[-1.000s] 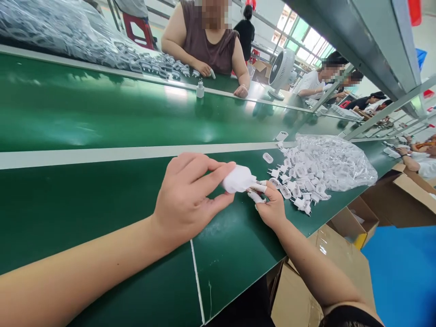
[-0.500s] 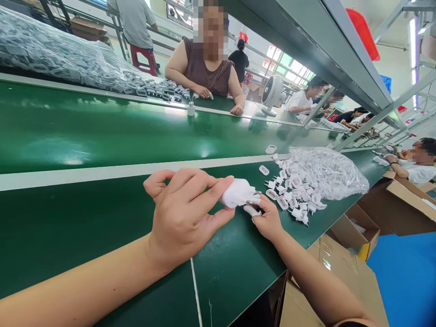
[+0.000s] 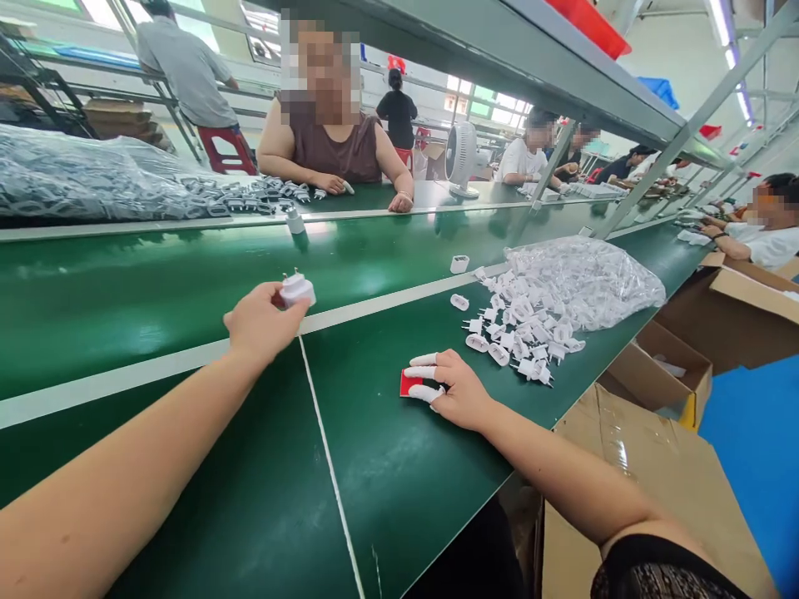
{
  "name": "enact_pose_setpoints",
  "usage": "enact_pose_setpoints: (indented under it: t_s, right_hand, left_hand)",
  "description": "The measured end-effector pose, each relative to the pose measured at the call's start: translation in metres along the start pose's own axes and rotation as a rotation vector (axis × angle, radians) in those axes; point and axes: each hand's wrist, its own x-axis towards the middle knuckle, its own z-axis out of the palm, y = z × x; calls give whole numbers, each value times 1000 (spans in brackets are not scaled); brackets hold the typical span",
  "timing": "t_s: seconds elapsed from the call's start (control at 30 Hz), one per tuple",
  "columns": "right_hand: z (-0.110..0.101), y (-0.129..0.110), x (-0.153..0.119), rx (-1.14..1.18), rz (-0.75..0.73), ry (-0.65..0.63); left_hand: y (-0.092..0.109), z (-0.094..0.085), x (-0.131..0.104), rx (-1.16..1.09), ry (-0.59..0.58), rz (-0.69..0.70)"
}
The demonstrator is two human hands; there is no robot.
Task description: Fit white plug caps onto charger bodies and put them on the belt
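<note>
The green surface (image 3: pixel 156 291) stretches ahead; my left hand (image 3: pixel 259 324) has its grip closed on a white charger (image 3: pixel 297 289), my right hand (image 3: pixel 459 391) rests open-gripped beside a red tag (image 3: pixel 407 383).

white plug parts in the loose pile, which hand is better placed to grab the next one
Right, most likely. The right hand rests flat on the green table beside the pile of white plug parts and holds nothing. The left hand is farther off, over the belt, pinching a white adapter.

Green bench (image 3: pixel 187 466) bearing white plug parts (image 3: pixel 524 320)
</note>
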Motion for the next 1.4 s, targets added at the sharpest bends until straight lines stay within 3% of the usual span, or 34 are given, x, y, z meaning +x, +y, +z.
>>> enact_pose_setpoints:
  t_s: [0.13,0.23,0.3,0.43,0.57,0.7,0.77,1.03,1.17,1.3,1.4]
  right_hand:
    - [-1,0,-2,35,63,14]
    - [-15,-1,5,-23,152,42]
    - [-32,0,19,-187,275,25]
    - [-59,12,65,-609,510,-66]
    - [-54,27,96,-697,590,-71]
    - [-42,29,94,-654,515,-80]
    - [-41,26,89,-597,487,-80]
    - [-50,26,81,-256,483,-50]
    - [-56,34,80,-46,520,55]
    - [-56,44,80,204,534,111]
    - [-54,48,81,394,531,123]
  left_hand:
    - [-17,1,36,72,38,-32]
    - [-30,3,50,87,21,-67]
    - [-35,5,50,89,54,-103]
    - [-28,8,29,91,254,-101]
    - [-7,15,0,68,317,122]
    - [21,35,-18,-16,213,388]
    - [39,50,-19,-41,124,448]
    - [115,128,17,-17,-225,432]
    - [142,161,31,15,-275,394]
    - [159,179,37,55,-295,405]
    - [163,182,38,89,-301,367]
